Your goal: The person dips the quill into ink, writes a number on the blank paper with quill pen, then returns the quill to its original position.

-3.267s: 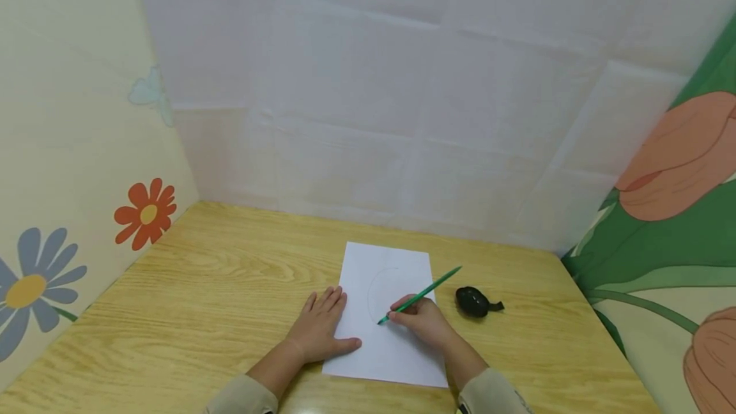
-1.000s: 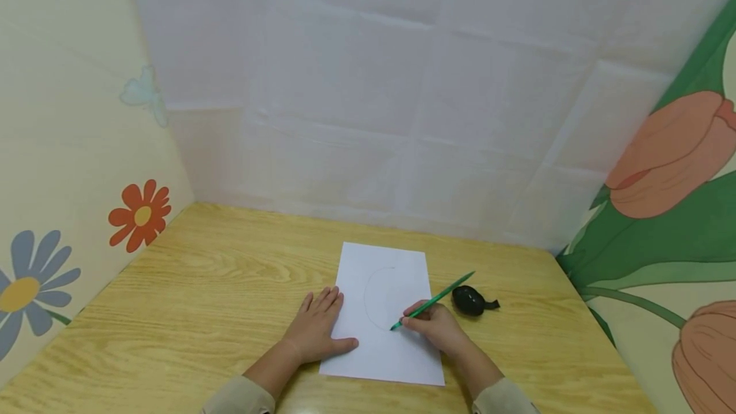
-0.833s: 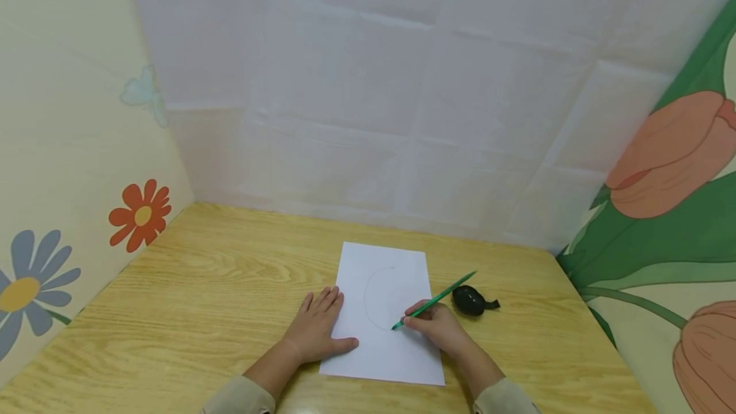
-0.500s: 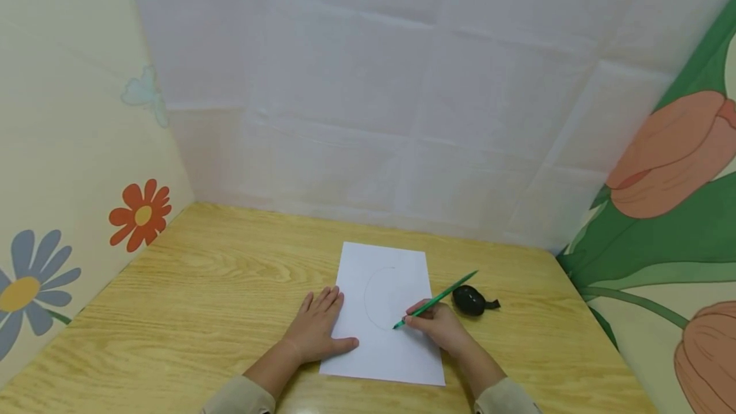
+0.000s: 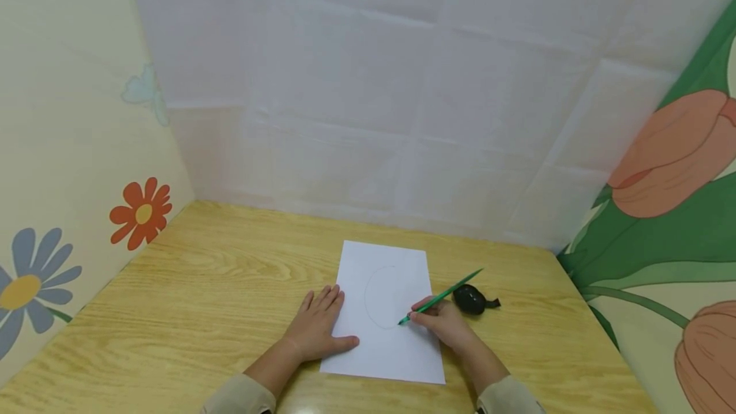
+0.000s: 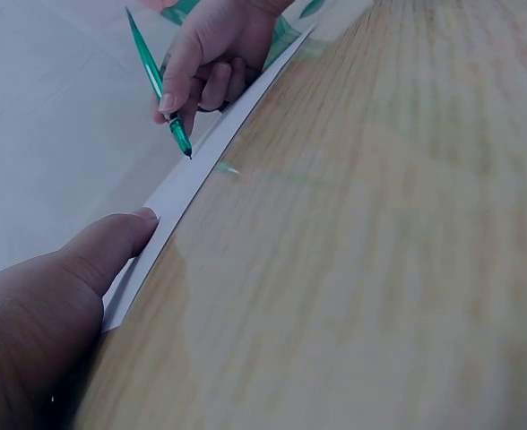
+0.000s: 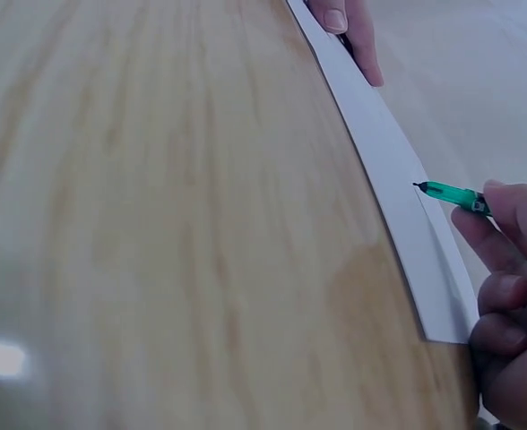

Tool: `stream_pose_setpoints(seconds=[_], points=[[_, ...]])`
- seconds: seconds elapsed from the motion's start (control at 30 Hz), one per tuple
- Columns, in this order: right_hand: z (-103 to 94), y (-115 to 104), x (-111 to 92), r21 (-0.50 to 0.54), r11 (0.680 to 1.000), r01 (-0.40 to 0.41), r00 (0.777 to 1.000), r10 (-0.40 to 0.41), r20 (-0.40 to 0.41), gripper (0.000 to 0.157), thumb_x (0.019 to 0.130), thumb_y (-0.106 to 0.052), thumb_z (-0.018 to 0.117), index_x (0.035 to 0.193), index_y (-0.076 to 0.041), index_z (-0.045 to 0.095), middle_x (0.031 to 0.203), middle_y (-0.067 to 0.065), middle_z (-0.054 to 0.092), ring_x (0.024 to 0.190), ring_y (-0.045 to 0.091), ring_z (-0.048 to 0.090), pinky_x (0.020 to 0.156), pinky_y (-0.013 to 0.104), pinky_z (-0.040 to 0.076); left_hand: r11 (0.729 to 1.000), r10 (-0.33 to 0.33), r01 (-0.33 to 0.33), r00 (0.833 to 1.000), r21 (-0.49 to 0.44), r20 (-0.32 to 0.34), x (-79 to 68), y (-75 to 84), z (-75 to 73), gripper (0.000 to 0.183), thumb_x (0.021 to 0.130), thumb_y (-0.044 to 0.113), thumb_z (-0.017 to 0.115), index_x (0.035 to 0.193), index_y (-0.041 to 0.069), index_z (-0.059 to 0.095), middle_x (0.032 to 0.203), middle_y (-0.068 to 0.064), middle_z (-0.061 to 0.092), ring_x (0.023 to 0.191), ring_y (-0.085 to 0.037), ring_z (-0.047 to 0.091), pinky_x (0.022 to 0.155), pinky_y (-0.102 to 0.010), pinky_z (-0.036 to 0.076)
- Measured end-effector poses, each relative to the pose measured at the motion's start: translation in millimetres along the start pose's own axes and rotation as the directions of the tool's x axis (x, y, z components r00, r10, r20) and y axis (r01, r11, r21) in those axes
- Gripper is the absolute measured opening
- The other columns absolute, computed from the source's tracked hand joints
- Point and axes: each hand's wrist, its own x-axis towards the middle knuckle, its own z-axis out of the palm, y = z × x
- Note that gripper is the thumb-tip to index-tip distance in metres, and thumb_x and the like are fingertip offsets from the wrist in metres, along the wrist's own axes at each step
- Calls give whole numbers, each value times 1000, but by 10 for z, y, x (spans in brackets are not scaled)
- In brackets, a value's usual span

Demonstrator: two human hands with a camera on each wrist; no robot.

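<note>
A sheet of white paper (image 5: pixel 376 356) lies on the wooden table, bearing a thin curved line that bows left and sweeps round along its bottom. My left hand (image 5: pixel 313 331) rests flat over the paper's left edge, thumb spread onto the sheet. With thumb and fingers my right hand (image 5: pixel 447 324) pinches a green pen (image 5: pixel 457 286) near its dark tip, which is at the lower right end of the curve. The right wrist view shows the pen (image 7: pixel 447 193) tip at the paper (image 7: pixel 380 170). The lower fingers of my right hand (image 7: pixel 514 313) are curled in.
Just right of the paper sits a shiny black rounded object (image 5: pixel 469 299) with a short tail, close behind the right hand. The wooden table (image 5: pixel 230 267) meets a white sheet backdrop (image 5: pixel 345 114) at the back. Flower-patterned walls stand on both sides.
My right hand has carried the pen rightward and, at the end, slightly up, and the curve's bottom has grown longer. The left hand stays in place on the paper.
</note>
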Motion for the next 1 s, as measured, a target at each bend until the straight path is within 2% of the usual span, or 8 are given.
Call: stream_pose_setpoints(seconds=[0.6, 1.0], points=[[-31, 7, 53, 43, 999, -31, 999, 33, -43, 27, 85, -18, 76, 103, 1, 69, 85, -1, 71, 71, 12, 48, 61, 23, 38, 1000, -14, 14, 1000, 12, 10, 1, 13, -21, 100, 82, 65, 64, 149, -3, 35, 160, -19, 28, 151, -36, 20, 122, -57, 9], [-49, 42, 112, 14, 1000, -14, 998, 15, -65, 27, 85, -18, 76, 102, 2, 70, 87, 2, 72, 75, 12, 54, 65, 24, 41, 1000, -10, 10, 1000, 14, 9, 0, -7, 3, 102, 82, 67, 63, 150, -2, 34, 160, -18, 27, 151, -35, 20, 122, -57, 9]])
